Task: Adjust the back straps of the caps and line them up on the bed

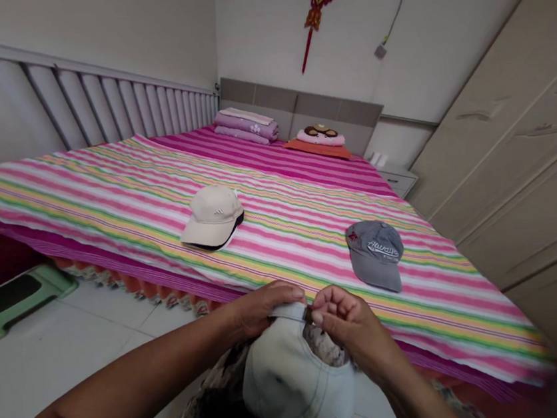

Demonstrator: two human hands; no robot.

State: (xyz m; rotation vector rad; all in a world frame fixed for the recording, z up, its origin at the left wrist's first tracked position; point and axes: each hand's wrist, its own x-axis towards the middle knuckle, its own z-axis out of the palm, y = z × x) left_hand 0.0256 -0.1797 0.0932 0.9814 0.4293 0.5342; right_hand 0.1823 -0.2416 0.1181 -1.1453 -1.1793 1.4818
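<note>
A pale, light-coloured baseball cap (298, 384) is held low in front of me, its back opening facing the bed. My left hand (264, 306) is closed on the cap's strap (290, 311), thumb on top. The fingers of my right hand (348, 318) pinch the small dark buckle (308, 314) at the strap's end. On the bed beyond lies a beige cap (215, 209) with a dark brim edge, to the left. A grey cap (376, 251) with white lettering rests to the right, brim towards me.
A striped sheet (122, 207) covers the bed. Folded purple bedding (246, 129) and a pink-and-orange pile (318, 141) lie by the headboard (317, 107). A green stool (22, 298) stands at left. Wardrobe doors (519, 161) rise at right, beside a nightstand (398, 178).
</note>
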